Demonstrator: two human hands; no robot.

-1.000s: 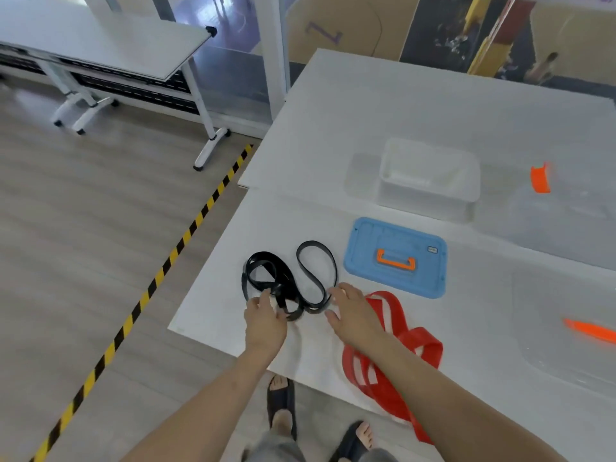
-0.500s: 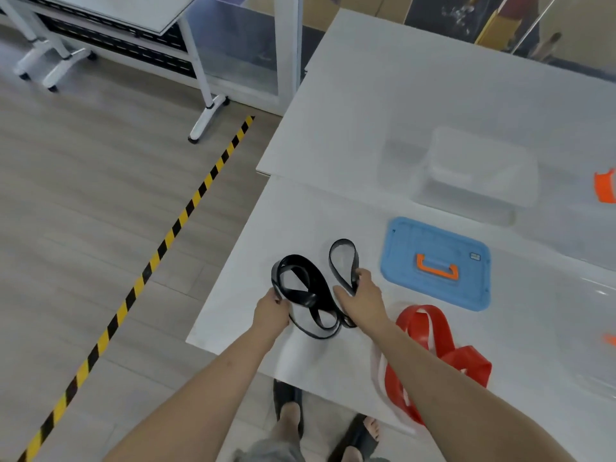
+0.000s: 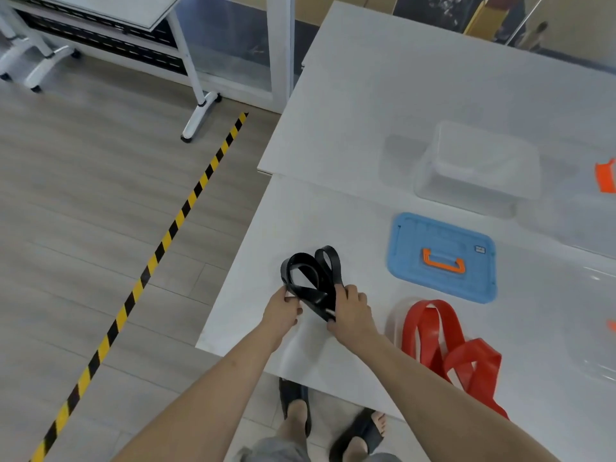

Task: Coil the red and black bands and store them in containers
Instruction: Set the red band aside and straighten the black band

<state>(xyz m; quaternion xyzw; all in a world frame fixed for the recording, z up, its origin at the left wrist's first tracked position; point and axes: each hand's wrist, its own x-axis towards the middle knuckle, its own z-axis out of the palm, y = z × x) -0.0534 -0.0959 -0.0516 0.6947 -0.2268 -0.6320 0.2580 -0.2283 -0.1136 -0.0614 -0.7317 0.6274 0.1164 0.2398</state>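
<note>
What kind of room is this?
Probably a workshop or lab, not a home: there is yellow-and-black warning tape on the floor, a big plain white worktable, and another table on wheels behind.

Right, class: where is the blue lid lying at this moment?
In the head view, the blue lid lies flat right of centre, between the clear tub behind and the red band in front.
</note>
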